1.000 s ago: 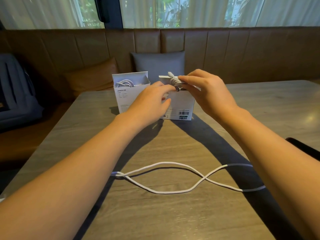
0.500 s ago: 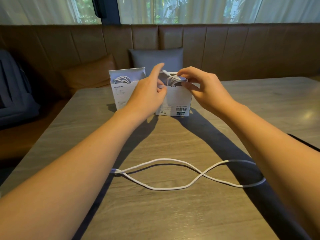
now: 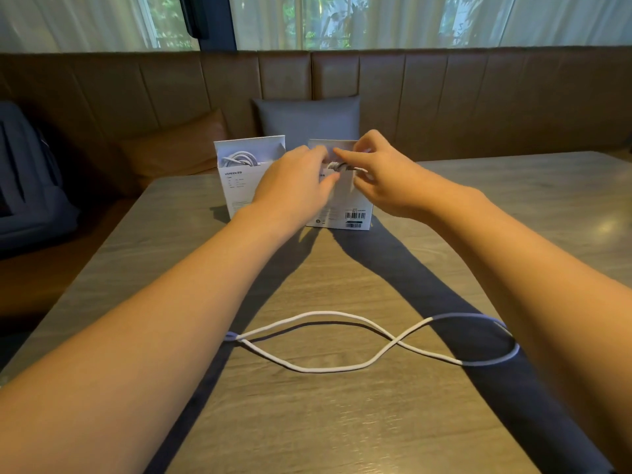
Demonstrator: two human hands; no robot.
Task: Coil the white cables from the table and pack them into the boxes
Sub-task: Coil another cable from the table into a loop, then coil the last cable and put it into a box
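Two white boxes stand upright at the far middle of the table. The left box (image 3: 239,186) is open on top and holds a coiled white cable (image 3: 239,158). At the mouth of the right box (image 3: 355,206) sits a second coiled cable (image 3: 337,165). My right hand (image 3: 379,172) pinches that coil from the right. My left hand (image 3: 294,186) touches the coil's left side with its fingertips, in front of the right box. A loose white cable (image 3: 328,340) lies in a figure-eight on the near table, partly hidden under my forearms.
The wooden table (image 3: 513,206) reaches back to a brown bench seat with a grey cushion (image 3: 307,118) and a tan cushion (image 3: 178,148). A dark bag (image 3: 27,179) sits on the bench at the far left.
My left forefinger, raised half a second ago, has come down onto the coil. The coil has sunk lower into the right box's mouth. The loose cable has not moved.
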